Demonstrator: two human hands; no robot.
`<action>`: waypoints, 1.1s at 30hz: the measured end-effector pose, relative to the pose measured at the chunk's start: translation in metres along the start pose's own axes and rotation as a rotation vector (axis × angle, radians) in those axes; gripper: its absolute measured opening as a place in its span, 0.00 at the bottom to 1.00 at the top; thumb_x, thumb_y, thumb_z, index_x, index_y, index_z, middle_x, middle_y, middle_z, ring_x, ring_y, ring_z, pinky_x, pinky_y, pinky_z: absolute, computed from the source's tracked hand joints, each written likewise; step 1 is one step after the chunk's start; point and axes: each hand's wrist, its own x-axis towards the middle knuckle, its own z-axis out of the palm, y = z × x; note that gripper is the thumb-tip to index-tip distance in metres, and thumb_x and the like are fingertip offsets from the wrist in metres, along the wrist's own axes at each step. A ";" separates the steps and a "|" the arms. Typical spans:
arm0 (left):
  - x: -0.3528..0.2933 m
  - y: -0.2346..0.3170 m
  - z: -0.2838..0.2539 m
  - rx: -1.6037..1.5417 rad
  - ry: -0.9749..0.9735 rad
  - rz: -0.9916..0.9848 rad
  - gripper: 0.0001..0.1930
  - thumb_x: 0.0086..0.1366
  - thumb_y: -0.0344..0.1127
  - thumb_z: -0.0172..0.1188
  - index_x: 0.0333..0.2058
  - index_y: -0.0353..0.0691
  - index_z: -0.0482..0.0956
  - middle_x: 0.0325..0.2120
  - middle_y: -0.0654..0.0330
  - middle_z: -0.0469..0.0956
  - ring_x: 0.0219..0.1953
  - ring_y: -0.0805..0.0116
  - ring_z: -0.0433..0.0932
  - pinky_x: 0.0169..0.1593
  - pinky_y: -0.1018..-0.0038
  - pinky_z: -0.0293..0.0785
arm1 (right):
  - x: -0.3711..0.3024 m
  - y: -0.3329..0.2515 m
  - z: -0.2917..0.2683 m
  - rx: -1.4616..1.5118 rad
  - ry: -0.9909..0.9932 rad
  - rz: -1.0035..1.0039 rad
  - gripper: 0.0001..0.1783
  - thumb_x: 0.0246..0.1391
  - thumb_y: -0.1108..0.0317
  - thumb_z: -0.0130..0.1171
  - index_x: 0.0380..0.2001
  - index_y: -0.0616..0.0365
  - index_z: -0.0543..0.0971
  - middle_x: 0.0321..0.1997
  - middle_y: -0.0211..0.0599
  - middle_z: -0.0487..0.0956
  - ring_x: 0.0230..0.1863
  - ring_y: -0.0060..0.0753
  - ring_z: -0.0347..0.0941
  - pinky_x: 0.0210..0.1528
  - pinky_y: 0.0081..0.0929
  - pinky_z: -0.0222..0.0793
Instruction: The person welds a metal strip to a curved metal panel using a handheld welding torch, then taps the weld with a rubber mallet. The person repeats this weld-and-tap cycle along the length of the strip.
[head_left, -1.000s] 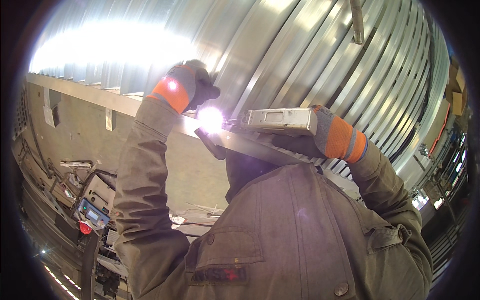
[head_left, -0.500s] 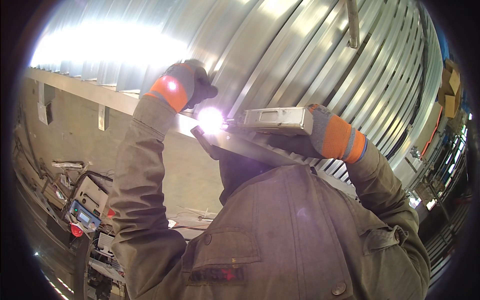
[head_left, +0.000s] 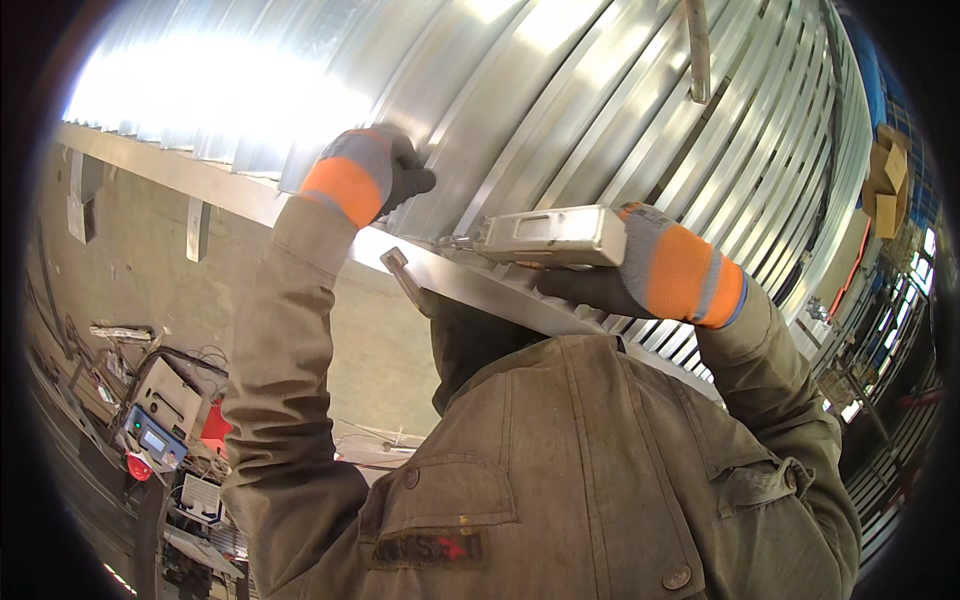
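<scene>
My right hand point(head_left: 675, 262), in an orange and grey glove with dark fingers, is wrapped round a boxy silver welding gun point(head_left: 555, 236). The gun's narrow nozzle points left, close to where a metal rail point(head_left: 480, 292) meets a row of ribbed metal slats point(head_left: 500, 130). No light shows at its tip. Against the slats, up and left of the nozzle, rests my left hand point(head_left: 375, 178) in a matching glove. Its fingers are curled; whatever they may hold is hidden. A short metal bracket point(head_left: 403, 275) juts from the rail below the nozzle.
Another metal bar point(head_left: 698, 55) hangs over the slats at the upper right. Blue equipment with a screen point(head_left: 158, 437) stands far below at the left, near a red object point(head_left: 215, 428). Cardboard boxes point(head_left: 886, 180) are at the far right. Brackets point(head_left: 197, 230) project from the rail's left part.
The bright welding flash and sparks at the gun's tip have gone out. The gun's nozzle has shifted very slightly; my left hand stays in about the same place.
</scene>
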 end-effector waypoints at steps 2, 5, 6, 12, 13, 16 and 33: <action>-0.011 -0.004 0.003 -0.271 0.097 -0.019 0.19 0.68 0.54 0.71 0.39 0.42 0.91 0.24 0.60 0.85 0.25 0.68 0.82 0.31 0.67 0.80 | -0.016 0.004 -0.006 -0.084 0.032 -0.022 0.22 0.67 0.59 0.75 0.61 0.52 0.88 0.43 0.37 0.93 0.39 0.28 0.90 0.45 0.30 0.84; -0.022 -0.003 0.000 -0.418 0.173 0.058 0.18 0.69 0.53 0.72 0.39 0.43 0.90 0.24 0.62 0.84 0.23 0.69 0.80 0.29 0.69 0.78 | -0.044 0.009 -0.010 0.021 0.062 -0.019 0.24 0.65 0.64 0.77 0.62 0.56 0.87 0.49 0.40 0.92 0.44 0.33 0.90 0.49 0.31 0.84; -0.023 0.000 -0.001 -0.417 0.185 0.045 0.18 0.70 0.53 0.72 0.40 0.43 0.90 0.24 0.62 0.84 0.22 0.70 0.79 0.28 0.69 0.78 | -0.054 0.010 -0.010 0.097 0.075 -0.005 0.24 0.64 0.65 0.77 0.62 0.57 0.86 0.51 0.41 0.92 0.45 0.35 0.90 0.50 0.32 0.84; 0.002 0.049 0.012 -0.206 -0.197 -0.070 0.21 0.66 0.57 0.73 0.33 0.43 0.90 0.22 0.62 0.83 0.22 0.67 0.79 0.30 0.65 0.77 | -0.092 0.028 0.008 0.232 0.167 -0.109 0.23 0.65 0.68 0.76 0.62 0.59 0.86 0.53 0.44 0.91 0.47 0.37 0.90 0.52 0.34 0.85; 0.008 0.057 0.016 -0.104 -0.244 -0.093 0.21 0.65 0.58 0.74 0.31 0.43 0.90 0.21 0.62 0.83 0.22 0.66 0.79 0.31 0.63 0.77 | -0.095 0.034 0.013 0.238 0.185 -0.144 0.23 0.65 0.68 0.76 0.62 0.59 0.86 0.53 0.45 0.91 0.47 0.38 0.90 0.52 0.34 0.86; 0.022 0.075 0.028 0.131 -0.296 -0.078 0.24 0.65 0.62 0.73 0.29 0.45 0.90 0.21 0.61 0.84 0.23 0.63 0.80 0.34 0.61 0.79 | -0.099 0.051 0.027 0.362 0.227 -0.125 0.23 0.65 0.67 0.76 0.61 0.60 0.86 0.53 0.46 0.90 0.47 0.41 0.90 0.51 0.33 0.86; 0.023 0.078 0.028 0.181 -0.280 -0.100 0.21 0.68 0.58 0.74 0.35 0.43 0.92 0.23 0.60 0.87 0.24 0.65 0.83 0.34 0.65 0.81 | -0.058 0.083 0.032 0.301 0.202 -0.344 0.23 0.65 0.65 0.76 0.61 0.58 0.86 0.55 0.48 0.90 0.50 0.41 0.90 0.53 0.35 0.86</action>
